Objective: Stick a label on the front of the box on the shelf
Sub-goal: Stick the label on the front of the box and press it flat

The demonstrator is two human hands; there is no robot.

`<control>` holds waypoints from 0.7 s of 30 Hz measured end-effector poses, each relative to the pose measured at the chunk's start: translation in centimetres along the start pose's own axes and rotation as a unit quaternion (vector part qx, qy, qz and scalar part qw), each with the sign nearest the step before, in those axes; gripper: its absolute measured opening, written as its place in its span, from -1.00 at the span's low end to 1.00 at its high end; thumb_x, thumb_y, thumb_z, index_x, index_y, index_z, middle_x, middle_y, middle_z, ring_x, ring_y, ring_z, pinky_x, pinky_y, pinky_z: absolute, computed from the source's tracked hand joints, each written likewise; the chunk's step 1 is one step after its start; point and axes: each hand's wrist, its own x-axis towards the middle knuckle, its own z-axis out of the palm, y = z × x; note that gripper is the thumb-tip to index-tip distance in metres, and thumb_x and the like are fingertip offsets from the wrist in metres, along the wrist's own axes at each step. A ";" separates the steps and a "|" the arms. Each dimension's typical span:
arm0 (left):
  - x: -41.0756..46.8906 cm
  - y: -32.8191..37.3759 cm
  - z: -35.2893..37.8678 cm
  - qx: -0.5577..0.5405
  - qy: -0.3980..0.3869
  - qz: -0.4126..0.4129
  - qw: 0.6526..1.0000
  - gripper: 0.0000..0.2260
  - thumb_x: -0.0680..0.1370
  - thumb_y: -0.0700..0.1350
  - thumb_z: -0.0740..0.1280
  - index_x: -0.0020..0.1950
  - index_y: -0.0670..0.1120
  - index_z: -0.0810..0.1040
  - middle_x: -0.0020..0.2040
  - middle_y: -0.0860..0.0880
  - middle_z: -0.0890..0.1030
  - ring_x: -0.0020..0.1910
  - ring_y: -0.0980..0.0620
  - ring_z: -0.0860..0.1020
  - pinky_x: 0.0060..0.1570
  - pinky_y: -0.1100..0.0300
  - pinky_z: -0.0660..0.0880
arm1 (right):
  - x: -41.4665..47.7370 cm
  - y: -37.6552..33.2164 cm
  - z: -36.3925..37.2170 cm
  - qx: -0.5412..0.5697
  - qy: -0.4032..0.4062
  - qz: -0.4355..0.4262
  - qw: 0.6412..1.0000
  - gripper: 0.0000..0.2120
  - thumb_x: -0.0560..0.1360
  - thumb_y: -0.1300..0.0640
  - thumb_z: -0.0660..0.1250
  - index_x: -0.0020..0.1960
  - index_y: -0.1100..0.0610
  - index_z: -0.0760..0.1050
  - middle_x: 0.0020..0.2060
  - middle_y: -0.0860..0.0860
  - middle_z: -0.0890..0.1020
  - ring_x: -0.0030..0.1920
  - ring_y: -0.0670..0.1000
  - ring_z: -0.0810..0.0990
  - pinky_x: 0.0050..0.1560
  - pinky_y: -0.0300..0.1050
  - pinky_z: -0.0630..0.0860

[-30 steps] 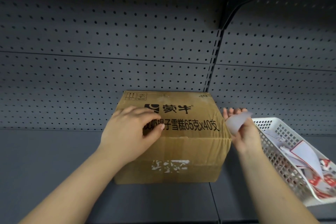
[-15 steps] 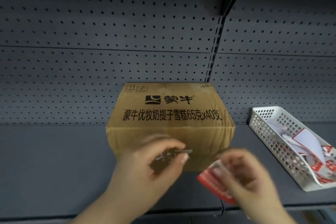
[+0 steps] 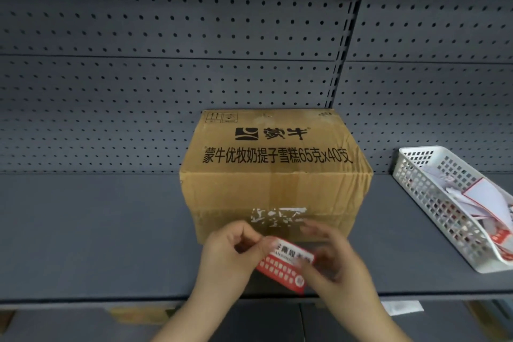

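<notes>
A brown cardboard box [image 3: 274, 172] with black printed characters on its top sits on the grey shelf [image 3: 97, 230], its front face turned to me. White torn sticker residue [image 3: 277, 216] marks the lower front. Just in front of the box, below that residue, I hold a red and white label [image 3: 286, 264] between both hands. My left hand [image 3: 227, 255] pinches its upper left corner with thumb and forefinger. My right hand [image 3: 330, 255] grips its right side and looks blurred. The label is not touching the box.
A white perforated plastic basket [image 3: 422, 175] with several more red and white labels stands on the shelf to the right of the box. A grey pegboard back wall [image 3: 166, 78] rises behind. The shelf's front edge [image 3: 111, 301] runs below my hands, with a lower shelf under it.
My left hand has come off the box top and down to the front. My right hand has brought the label from beside the basket to the box front, and both hands now hold it.
</notes>
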 end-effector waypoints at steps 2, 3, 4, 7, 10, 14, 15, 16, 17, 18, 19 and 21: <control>0.2 -0.3 0.1 -0.070 0.030 -0.020 0.997 -0.75 0.29 0.00 0.53 -0.37 -0.13 0.56 -0.45 -0.03 0.60 -0.46 0.12 0.52 -0.46 0.25 0.44 | 0.7 0.1 -0.2 0.011 0.031 0.036 0.999 -0.82 0.31 -0.06 0.46 -0.15 -0.01 0.59 -0.34 -0.14 0.65 -0.38 -0.12 0.54 -0.36 -0.30 0.45; 0.2 -0.4 0.2 -0.095 0.039 -0.030 0.994 -0.74 0.26 0.03 0.51 -0.37 -0.14 0.56 -0.45 -0.05 0.61 -0.46 0.11 0.52 -0.49 0.25 0.44 | 1.0 0.1 -0.3 0.002 0.021 0.032 0.999 -0.74 0.30 -0.14 0.40 -0.26 0.05 0.57 -0.44 -0.07 0.59 -0.42 -0.13 0.46 -0.40 -0.27 0.37; 0.2 -0.4 0.3 -0.107 0.047 -0.038 0.992 -0.73 0.24 0.05 0.49 -0.36 -0.14 0.56 -0.44 -0.06 0.62 -0.46 0.11 0.52 -0.52 0.26 0.43 | 1.1 0.0 -0.2 -0.009 0.009 0.026 1.000 -0.69 0.31 -0.18 0.35 -0.31 0.08 0.54 -0.48 -0.01 0.54 -0.44 -0.15 0.41 -0.43 -0.25 0.32; 0.2 -0.5 0.3 -0.120 0.071 -0.035 0.990 -0.75 0.26 0.07 0.46 -0.35 -0.11 0.63 -0.41 -0.05 0.67 -0.44 0.13 0.56 -0.52 0.28 0.43 | 1.5 -0.5 0.3 -0.027 0.024 0.012 0.999 -0.74 0.46 -0.06 0.33 -0.35 0.03 0.51 -0.50 -0.11 0.53 -0.46 -0.19 0.40 -0.46 -0.31 0.29; 0.6 -0.8 0.3 -0.061 0.097 0.026 0.993 -0.77 0.33 0.09 0.45 -0.34 -0.07 0.66 -0.41 -0.07 0.66 -0.45 0.08 0.56 -0.46 0.18 0.50 | 2.0 -0.4 0.4 -0.085 0.055 -0.018 0.995 -0.76 0.51 -0.08 0.28 -0.24 0.02 0.55 -0.42 -0.13 0.57 -0.41 -0.16 0.48 -0.45 -0.25 0.37; 1.4 -1.9 0.0 0.110 0.114 0.161 0.974 -0.73 0.47 0.19 0.35 -0.26 0.04 0.63 -0.38 0.11 0.64 -0.37 0.09 0.58 -0.43 0.17 0.50 | 2.8 0.0 0.7 -0.173 0.100 -0.066 0.978 -0.70 0.52 -0.16 0.18 -0.14 0.00 0.57 -0.36 -0.08 0.64 -0.38 -0.09 0.55 -0.45 -0.11 0.48; 1.7 -2.1 -0.1 0.151 0.117 0.189 0.963 -0.72 0.49 0.20 0.31 -0.25 0.03 0.62 -0.38 0.13 0.63 -0.36 0.10 0.58 -0.44 0.17 0.49 | 3.0 0.2 0.9 -0.198 0.119 -0.088 0.969 -0.70 0.55 -0.14 0.19 -0.15 0.02 0.57 -0.38 -0.08 0.63 -0.43 -0.08 0.50 -0.50 -0.16 0.43; 1.9 -2.2 -0.1 0.177 0.121 0.208 0.954 -0.70 0.49 0.19 0.29 -0.25 0.00 0.60 -0.38 0.12 0.63 -0.37 0.10 0.57 -0.47 0.15 0.48 | 3.2 0.4 1.0 -0.224 0.139 -0.108 0.959 -0.70 0.55 -0.12 0.21 -0.15 0.04 0.57 -0.40 -0.08 0.61 -0.47 -0.08 0.44 -0.54 -0.24 0.35; 2.2 -2.3 -0.1 0.191 0.125 0.222 0.948 -0.69 0.50 0.18 0.28 -0.25 -0.02 0.59 -0.38 0.11 0.62 -0.39 0.10 0.56 -0.49 0.13 0.48 | 3.4 0.5 1.2 -0.244 0.155 -0.123 0.949 -0.70 0.54 -0.11 0.21 -0.16 0.06 0.57 -0.41 -0.07 0.60 -0.49 -0.08 0.41 -0.55 -0.28 0.29; 2.4 -2.4 -0.1 0.200 0.131 0.235 0.942 -0.69 0.51 0.17 0.27 -0.26 -0.03 0.57 -0.39 0.10 0.61 -0.43 0.10 0.54 -0.52 0.11 0.47 | 3.6 0.7 1.3 -0.258 0.166 -0.132 0.943 -0.70 0.53 -0.09 0.20 -0.17 0.08 0.57 -0.42 -0.05 0.60 -0.50 -0.06 0.42 -0.56 -0.27 0.30; 2.5 -2.4 0.0 0.212 0.137 0.251 0.935 -0.69 0.51 0.15 0.27 -0.27 -0.04 0.56 -0.41 0.10 0.60 -0.46 0.12 0.52 -0.55 0.10 0.46 | 3.7 0.8 1.4 -0.267 0.171 -0.136 0.939 -0.70 0.52 -0.08 0.19 -0.18 0.09 0.57 -0.42 -0.04 0.62 -0.51 -0.04 0.46 -0.57 -0.24 0.33; 2.7 -2.6 0.1 0.245 0.152 0.279 0.916 -0.69 0.52 0.11 0.28 -0.30 -0.06 0.54 -0.44 0.08 0.58 -0.50 0.13 0.49 -0.60 0.15 0.41 | 3.9 1.1 1.5 -0.276 0.180 -0.143 0.933 -0.72 0.52 -0.07 0.24 -0.19 0.11 0.57 -0.40 -0.02 0.64 -0.50 -0.02 0.50 -0.59 -0.18 0.38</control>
